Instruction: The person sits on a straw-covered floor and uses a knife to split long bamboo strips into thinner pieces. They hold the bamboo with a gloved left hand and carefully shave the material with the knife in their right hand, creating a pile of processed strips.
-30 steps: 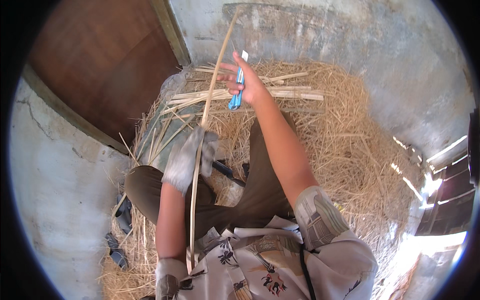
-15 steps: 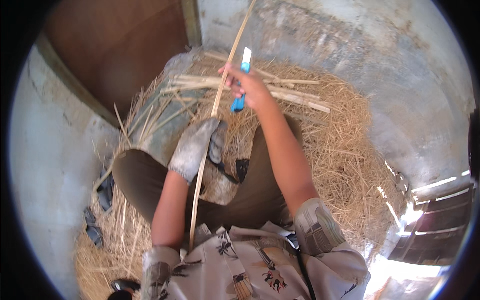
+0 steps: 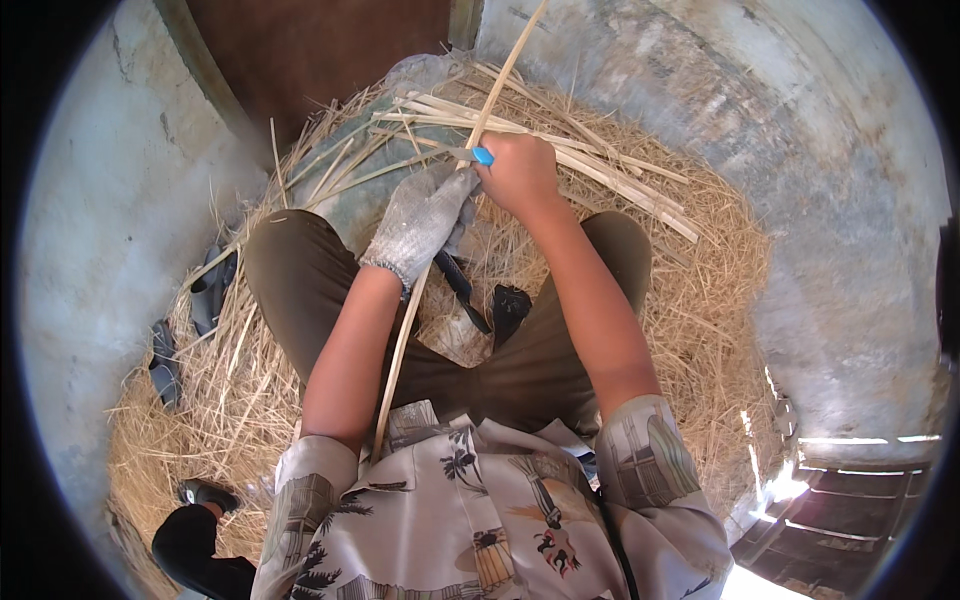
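Observation:
A long pale bamboo strip (image 3: 508, 68) runs from my shirt front up past my knees toward the far wall. My left hand (image 3: 418, 218), in a greyish-white knit glove, is closed around its middle. Bare and closed, my right hand (image 3: 520, 175) grips a blue utility knife (image 3: 483, 156) just beyond the glove. Its blade points left and lies across the strip; the fist hides most of the handle. Both hands are close together above the gap between my crossed legs.
Several split bamboo strips (image 3: 625, 190) lie across a heap of thin shavings (image 3: 700, 310) around me. Dark footwear (image 3: 165, 365) rests at the left. Another person's dark-clothed leg (image 3: 195, 550) shows at lower left. A stained wall (image 3: 850, 240) curves along the right; a brown door (image 3: 320, 50) stands far left.
My right hand has come down to the glove, and the knife has turned from upright to crosswise against the strip. The left hand sits slightly higher in view, which has also shifted.

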`<act>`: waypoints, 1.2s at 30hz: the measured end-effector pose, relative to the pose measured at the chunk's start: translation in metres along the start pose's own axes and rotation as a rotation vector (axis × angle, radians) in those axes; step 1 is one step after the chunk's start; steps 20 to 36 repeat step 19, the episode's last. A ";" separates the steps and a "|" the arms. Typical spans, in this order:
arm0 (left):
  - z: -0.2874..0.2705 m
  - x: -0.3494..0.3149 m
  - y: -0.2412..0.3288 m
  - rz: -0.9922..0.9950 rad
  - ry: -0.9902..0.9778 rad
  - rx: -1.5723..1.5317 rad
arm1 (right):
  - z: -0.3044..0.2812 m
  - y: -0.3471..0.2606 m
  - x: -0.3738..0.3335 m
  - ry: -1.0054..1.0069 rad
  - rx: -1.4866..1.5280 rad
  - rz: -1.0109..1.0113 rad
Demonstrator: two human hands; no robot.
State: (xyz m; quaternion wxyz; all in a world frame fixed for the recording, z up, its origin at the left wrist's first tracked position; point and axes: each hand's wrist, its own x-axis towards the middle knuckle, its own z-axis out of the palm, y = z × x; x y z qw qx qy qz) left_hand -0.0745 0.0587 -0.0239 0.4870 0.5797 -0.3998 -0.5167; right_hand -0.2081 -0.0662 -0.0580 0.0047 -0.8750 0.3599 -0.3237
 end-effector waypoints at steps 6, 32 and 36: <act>-0.005 0.001 -0.004 0.085 0.050 0.147 | 0.004 0.000 0.001 0.068 -0.016 -0.098; -0.001 0.010 -0.018 0.242 0.173 0.396 | 0.016 -0.017 0.001 0.076 -0.059 0.130; -0.001 0.010 -0.018 0.242 0.173 0.396 | 0.016 -0.017 0.001 0.076 -0.059 0.130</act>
